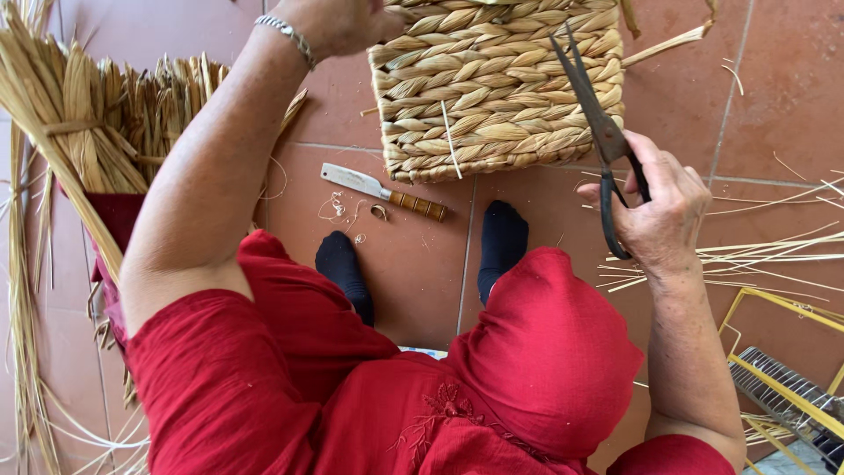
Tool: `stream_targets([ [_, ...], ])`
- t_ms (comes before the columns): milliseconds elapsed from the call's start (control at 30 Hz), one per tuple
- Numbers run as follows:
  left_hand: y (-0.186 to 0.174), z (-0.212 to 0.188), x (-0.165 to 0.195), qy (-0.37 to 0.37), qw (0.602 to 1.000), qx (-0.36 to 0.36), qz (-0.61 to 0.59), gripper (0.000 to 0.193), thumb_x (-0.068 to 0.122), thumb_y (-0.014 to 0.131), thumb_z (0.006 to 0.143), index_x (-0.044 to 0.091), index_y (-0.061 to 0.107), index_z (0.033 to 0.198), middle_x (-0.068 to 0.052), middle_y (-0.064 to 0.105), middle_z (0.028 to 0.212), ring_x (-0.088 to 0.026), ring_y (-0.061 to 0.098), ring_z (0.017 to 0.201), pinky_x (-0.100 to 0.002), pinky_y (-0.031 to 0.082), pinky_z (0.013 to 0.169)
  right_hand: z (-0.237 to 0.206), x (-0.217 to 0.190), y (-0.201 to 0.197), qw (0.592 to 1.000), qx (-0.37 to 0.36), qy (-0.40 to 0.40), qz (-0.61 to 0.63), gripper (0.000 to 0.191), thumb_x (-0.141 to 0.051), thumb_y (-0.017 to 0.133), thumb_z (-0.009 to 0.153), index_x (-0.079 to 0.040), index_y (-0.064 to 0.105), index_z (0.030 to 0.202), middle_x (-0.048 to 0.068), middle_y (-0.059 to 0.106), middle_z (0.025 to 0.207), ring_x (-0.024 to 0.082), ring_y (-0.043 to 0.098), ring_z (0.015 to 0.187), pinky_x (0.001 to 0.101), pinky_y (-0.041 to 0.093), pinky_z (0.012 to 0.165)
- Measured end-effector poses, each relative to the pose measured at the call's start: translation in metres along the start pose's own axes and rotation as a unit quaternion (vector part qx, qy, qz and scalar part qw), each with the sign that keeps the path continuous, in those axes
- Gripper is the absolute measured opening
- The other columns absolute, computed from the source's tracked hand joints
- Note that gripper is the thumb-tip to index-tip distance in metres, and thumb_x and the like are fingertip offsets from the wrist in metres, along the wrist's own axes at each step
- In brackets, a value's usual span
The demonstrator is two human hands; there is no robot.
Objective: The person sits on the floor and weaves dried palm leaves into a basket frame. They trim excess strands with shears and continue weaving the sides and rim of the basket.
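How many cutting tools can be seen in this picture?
2: black scissors in the right hand, over the woven basket; a knife on the floor below it. Others may be hidden.

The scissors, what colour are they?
The scissors are dark, nearly black metal, seen in the head view.

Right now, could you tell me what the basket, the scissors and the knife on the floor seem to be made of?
Basket: braided dried plant fibre, straw-coloured and matte, by its twisted strands. Scissors: dark, dull metal, probably iron or steel. Knife: pale metal blade; banded brown handle, perhaps wood.
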State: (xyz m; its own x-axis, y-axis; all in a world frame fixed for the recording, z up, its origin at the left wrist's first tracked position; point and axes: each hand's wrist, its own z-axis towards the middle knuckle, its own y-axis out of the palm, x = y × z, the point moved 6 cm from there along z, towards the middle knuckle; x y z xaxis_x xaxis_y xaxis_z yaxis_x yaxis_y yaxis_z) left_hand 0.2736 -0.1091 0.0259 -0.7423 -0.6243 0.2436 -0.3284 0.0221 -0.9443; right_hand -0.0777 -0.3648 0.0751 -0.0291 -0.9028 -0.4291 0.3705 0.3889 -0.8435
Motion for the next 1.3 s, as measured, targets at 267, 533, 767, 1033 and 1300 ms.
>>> stream_targets([
  [267, 0.050, -0.110, 0.030, -0.099, 0.926, -0.316, -0.183, 0.087, 0.077, 0.051, 0.087, 0.000, 0.063, 0.128, -0.019, 0.073, 0.110, -0.028, 0.073, 0.098, -0.045, 0.062, 0.084, -0.004, -0.005, 0.005, 0.998, 0.055, 0.029, 0.030, 0.069, -0.037, 0.091, 0.093, -0.002, 0.061, 0.144, 0.002, 0.059, 0.088, 0.013, 0.059, 0.074, 0.0312, 0.050, 0.068],
  [533, 0.040, -0.127, 0.082, 0.009, 0.922, -0.044, -0.384, 0.084, 0.054, 0.082, 0.081, -0.004, 0.055, 0.135, -0.016, 0.072, 0.116, -0.022, 0.072, 0.103, -0.035, 0.059, 0.093, 0.013, -0.047, 0.020, 0.989, 0.107, -0.026, 0.095, 0.072, -0.040, 0.095, 0.098, -0.001, 0.058, 0.146, 0.007, 0.061, 0.105, 0.018, 0.064, 0.095, 0.0319, 0.058, 0.084],
  [767, 0.015, -0.111, 0.139, 0.030, 0.917, 0.132, -0.374, 0.065, 0.047, 0.081, 0.089, -0.004, 0.062, 0.123, -0.013, 0.068, 0.102, -0.021, 0.067, 0.089, -0.035, 0.057, 0.081, 0.003, -0.018, 0.003, 0.964, 0.191, 0.083, 0.168, 0.064, -0.043, 0.083, 0.110, -0.001, 0.055, 0.149, 0.007, 0.066, 0.119, 0.014, 0.067, 0.105, 0.0289, 0.060, 0.094],
  [1033, 0.011, -0.087, 0.160, 0.079, 0.891, 0.260, -0.365, 0.035, 0.034, 0.073, 0.104, 0.000, 0.068, 0.111, -0.015, 0.061, 0.115, -0.025, 0.066, 0.107, -0.035, 0.058, 0.093, -0.005, 0.023, 0.007, 0.956, 0.185, 0.144, 0.177, 0.059, -0.041, 0.075, 0.108, -0.002, 0.057, 0.148, 0.007, 0.067, 0.115, 0.016, 0.070, 0.104, 0.0297, 0.062, 0.088],
  [1300, 0.090, -0.072, 0.068, -0.106, 0.694, 0.385, -0.598, 0.066, 0.028, 0.084, 0.092, 0.007, 0.049, 0.144, -0.011, 0.052, 0.138, -0.022, 0.053, 0.131, -0.040, 0.058, 0.104, -0.007, 0.079, -0.006, 0.920, 0.212, 0.152, 0.291, 0.066, -0.052, 0.067, 0.115, 0.001, 0.049, 0.151, 0.010, 0.069, 0.128, 0.019, 0.072, 0.122, 0.0317, 0.059, 0.105],
])
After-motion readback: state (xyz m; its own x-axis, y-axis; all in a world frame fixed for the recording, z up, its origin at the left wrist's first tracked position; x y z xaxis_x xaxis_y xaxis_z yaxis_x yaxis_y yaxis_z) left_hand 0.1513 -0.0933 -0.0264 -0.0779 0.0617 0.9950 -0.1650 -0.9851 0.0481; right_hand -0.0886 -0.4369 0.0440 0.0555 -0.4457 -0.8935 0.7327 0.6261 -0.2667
